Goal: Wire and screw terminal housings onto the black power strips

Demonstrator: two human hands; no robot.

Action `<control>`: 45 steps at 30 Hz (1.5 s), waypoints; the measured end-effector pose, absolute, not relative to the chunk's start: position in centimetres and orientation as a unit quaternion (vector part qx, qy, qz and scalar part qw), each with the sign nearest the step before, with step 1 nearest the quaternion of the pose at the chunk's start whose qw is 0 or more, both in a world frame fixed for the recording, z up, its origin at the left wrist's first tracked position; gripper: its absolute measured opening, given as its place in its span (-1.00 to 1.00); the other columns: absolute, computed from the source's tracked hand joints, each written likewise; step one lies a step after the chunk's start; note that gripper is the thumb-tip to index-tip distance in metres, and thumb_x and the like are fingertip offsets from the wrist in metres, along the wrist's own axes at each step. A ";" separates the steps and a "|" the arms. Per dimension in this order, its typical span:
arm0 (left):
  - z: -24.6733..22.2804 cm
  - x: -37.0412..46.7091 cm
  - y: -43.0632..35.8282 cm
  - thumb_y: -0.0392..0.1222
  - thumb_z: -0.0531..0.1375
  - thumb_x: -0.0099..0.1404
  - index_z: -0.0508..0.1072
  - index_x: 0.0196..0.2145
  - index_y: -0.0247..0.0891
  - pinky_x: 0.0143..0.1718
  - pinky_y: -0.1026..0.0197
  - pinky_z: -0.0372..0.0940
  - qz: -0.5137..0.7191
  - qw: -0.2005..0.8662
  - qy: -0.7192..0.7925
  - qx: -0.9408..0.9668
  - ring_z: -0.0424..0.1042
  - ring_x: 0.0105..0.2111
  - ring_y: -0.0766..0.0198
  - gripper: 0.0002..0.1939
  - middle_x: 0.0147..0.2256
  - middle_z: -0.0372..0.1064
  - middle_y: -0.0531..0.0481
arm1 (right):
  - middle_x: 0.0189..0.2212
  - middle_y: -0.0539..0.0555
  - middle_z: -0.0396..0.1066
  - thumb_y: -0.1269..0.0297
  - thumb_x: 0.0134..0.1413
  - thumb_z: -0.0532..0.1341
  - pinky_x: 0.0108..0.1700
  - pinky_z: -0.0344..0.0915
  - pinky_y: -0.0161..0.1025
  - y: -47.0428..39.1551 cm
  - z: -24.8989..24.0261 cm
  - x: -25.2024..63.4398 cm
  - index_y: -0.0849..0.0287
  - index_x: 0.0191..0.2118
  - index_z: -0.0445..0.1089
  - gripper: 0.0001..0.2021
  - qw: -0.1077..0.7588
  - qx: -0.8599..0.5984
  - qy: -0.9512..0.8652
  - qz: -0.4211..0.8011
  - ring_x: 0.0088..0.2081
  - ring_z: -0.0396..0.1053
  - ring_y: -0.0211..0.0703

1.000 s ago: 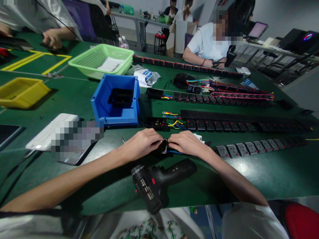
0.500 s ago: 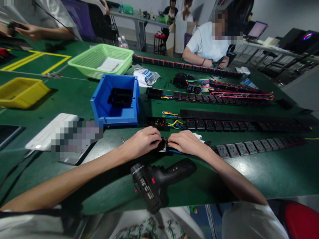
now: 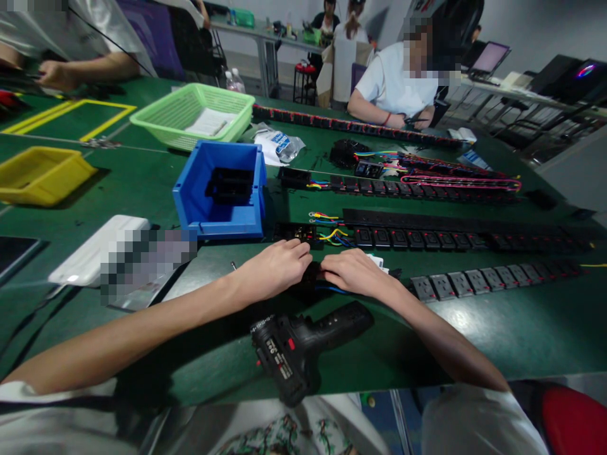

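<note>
A small dark housing (image 3: 310,276) sits between my hands, its detail lost in shadow. My left hand (image 3: 284,268) has its fingers curled over the left side of this housing, fingertips partly hidden. Bent fingers of my right hand (image 3: 353,268) grip its right side, where a blue wire (image 3: 332,289) runs out beneath them. Nearest my body lies a black cordless screwdriver (image 3: 294,347), its handle pointing right. Just behind my hands is another open black housing (image 3: 294,234) with coloured wires. A strip of black sockets (image 3: 474,282) stretches away to the right.
A blue bin (image 3: 190,208) holding black parts stands behind my left hand. Further left are a white power bank (image 3: 102,246) and a yellow tray (image 3: 42,180). A green basket (image 3: 152,123) and more socket strips (image 3: 393,188) lie beyond. Co-workers sit across the table.
My left hand has shifted slightly right over the housing, and the pale metal plate seen there before is now out of sight. My right hand has hardly moved.
</note>
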State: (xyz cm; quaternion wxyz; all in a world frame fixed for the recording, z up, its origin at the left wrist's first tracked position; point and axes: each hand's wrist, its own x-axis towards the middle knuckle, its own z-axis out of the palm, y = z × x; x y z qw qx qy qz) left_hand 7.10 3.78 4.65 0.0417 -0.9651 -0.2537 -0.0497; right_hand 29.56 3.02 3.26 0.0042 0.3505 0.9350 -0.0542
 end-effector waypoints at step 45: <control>2.7 4.4 3.4 -0.04 0.15 0.33 0.32 0.09 -0.22 -0.05 0.19 0.30 -0.054 -0.141 -0.259 -0.954 0.40 -0.08 0.17 -0.59 -0.02 0.32 -0.12 | -0.35 0.00 0.47 0.23 0.29 0.12 -0.39 -0.13 -0.25 3.2 3.0 29.6 0.17 -0.28 0.39 -0.82 0.003 0.344 0.935 -0.083 -0.41 0.33 -0.26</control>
